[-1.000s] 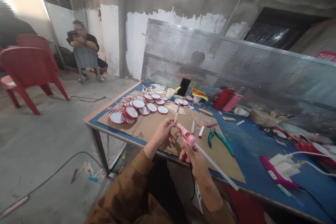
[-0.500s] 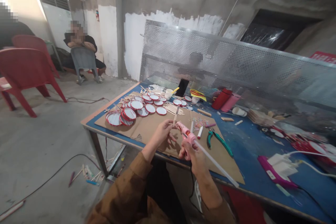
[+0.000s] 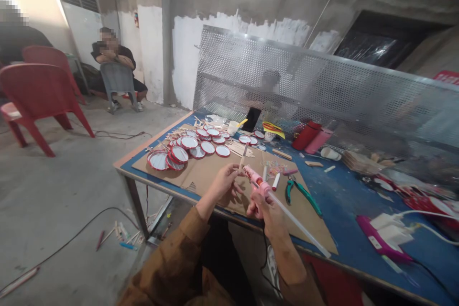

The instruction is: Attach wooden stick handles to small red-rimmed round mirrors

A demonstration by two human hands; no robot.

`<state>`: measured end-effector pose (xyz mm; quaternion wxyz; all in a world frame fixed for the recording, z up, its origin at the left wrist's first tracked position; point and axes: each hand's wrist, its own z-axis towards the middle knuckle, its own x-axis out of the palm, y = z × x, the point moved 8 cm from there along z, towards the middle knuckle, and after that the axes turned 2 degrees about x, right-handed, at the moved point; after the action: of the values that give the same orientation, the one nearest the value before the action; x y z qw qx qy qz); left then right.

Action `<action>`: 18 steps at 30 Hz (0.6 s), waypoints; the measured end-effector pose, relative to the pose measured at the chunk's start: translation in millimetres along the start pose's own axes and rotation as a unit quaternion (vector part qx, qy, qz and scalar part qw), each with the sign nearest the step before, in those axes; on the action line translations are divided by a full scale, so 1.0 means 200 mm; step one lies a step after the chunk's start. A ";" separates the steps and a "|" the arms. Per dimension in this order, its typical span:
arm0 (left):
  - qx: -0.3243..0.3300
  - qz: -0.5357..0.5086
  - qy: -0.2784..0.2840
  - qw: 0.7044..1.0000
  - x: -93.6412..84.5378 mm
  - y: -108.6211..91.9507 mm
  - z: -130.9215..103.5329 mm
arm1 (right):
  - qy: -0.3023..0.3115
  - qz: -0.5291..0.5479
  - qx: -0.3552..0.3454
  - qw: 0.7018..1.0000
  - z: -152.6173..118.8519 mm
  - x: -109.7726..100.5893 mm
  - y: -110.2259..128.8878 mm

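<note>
My right hand (image 3: 261,204) is wrapped round the handle of a pink glue gun (image 3: 263,188), from whose back a long clear glue stick (image 3: 299,224) sticks out down to the right. Between the fingertips of my left hand (image 3: 226,182) a thin wooden stick (image 3: 245,152) is pinched, pointing up and away. The gun's nozzle is close to the stick's lower end; whether they touch I cannot tell. Both hands are over a brown cardboard sheet (image 3: 201,174). Round red-rimmed white discs (image 3: 189,142) lie heaped behind my left hand, beside a pile of loose wooden sticks (image 3: 239,147).
Green-handled pliers (image 3: 307,196) and a white marker (image 3: 276,181) lie right of the gun. Further right is a purple power strip (image 3: 380,241) with white plugs. A red bottle (image 3: 306,135) lies before a perforated metal panel (image 3: 233,69). A person (image 3: 114,57) sits at the back left.
The whole view has shifted slightly, with the scene a little further right. Both hands keep nearly the same pose, still holding the stick and the glue gun.
</note>
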<state>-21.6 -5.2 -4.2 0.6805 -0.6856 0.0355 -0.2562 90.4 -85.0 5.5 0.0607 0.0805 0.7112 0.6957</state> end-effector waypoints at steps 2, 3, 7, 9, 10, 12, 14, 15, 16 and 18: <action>0.006 0.000 -0.002 1.000 0.00 0.00 0.00 | 0.004 -0.002 0.000 1.000 0.00 0.00 -0.01; 0.007 -0.001 -0.004 1.000 -0.01 0.00 0.00 | 0.007 -0.008 -0.004 1.000 0.00 0.00 -0.02; 0.009 0.000 -0.012 1.000 -0.01 -0.01 0.00 | 0.022 -0.047 -0.030 0.998 0.00 -0.02 -0.04; 0.000 -0.001 -0.015 1.000 -0.01 -0.01 -0.01 | 0.029 -0.060 -0.031 0.997 0.00 -0.01 -0.05; -0.005 -0.001 -0.018 1.000 0.00 -0.02 -0.01 | 0.033 -0.062 -0.028 0.997 0.00 -0.01 -0.06; -0.013 -0.001 -0.024 1.000 0.00 -0.02 -0.02 | 0.038 -0.059 -0.024 0.997 -0.01 -0.01 -0.06; -0.021 -0.004 -0.026 0.999 0.00 -0.03 -0.02 | 0.040 -0.054 -0.018 0.998 -0.01 0.00 -0.06; -0.025 -0.006 -0.024 0.999 0.00 -0.03 -0.03 | 0.041 -0.052 -0.015 0.998 -0.02 0.00 -0.06; -0.027 -0.008 -0.022 0.999 0.00 -0.03 -0.03 | 0.043 -0.050 -0.011 0.998 -0.02 0.00 -0.07; -0.023 -0.011 -0.020 0.999 0.00 -0.03 -0.03 | 0.047 -0.047 -0.001 0.998 -0.03 0.00 -0.08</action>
<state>-25.1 -10.4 1.3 0.6626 -0.7062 0.0201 -0.2485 89.0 -90.4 -9.8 0.0600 0.0145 0.7155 0.6959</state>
